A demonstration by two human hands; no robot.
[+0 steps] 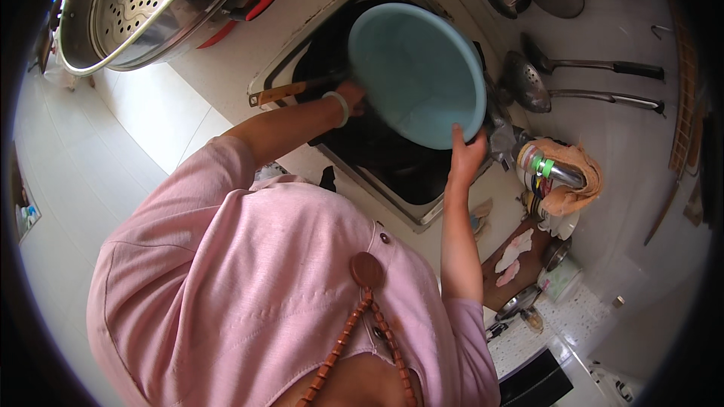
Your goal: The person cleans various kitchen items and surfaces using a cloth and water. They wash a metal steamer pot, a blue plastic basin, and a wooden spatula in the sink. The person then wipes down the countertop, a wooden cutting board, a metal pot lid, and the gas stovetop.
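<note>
A light-blue plastic basin point(418, 68) is held tilted over the gas stove point(424, 216), its hollow side facing me. My right hand point(468, 152) grips its near right rim, thumb on the inside edge. At the left side, my left hand point(352, 97) is closed at the basin's lower rim; its fingertips are hidden and blurred. A pale bangle point(341, 108) circles that wrist. Just beyond the left forearm, a wooden pan handle point(280, 92) sticks out over the stove's edge. The dark cookware under the basin is mostly covered, and whether the basin holds liquid is unclear.
Left of the stove stands a steel steamer pot point(141, 11) with red-and-black handles. Ladles and a skimmer point(526, 82) hang on the right wall. Below them are a jar point(531, 159), an orange cloth point(588, 181) and a brown cutting board point(498, 282) bearing pale pieces.
</note>
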